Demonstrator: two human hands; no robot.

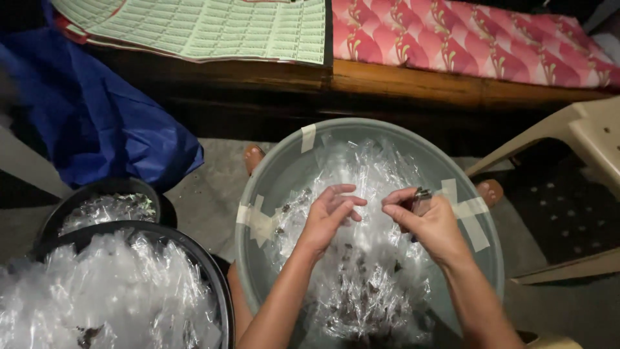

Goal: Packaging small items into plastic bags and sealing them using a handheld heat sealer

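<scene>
Two black tubs [194, 258] sitting at lower left, heaped with clear plastic wrappers [110, 291]. Resting between the knees on the floor, a grey taped basin [278, 168] holding more crinkled clear plastic bags [368, 284] with small dark pieces inside. Hovering over the basin: left hand [326, 216] half open, fingers loosely curled, holding nothing visible; right hand [429, 220] pinching a small dark metallic piece [422, 194] between thumb and fingertips, just beside the left fingertips.
</scene>
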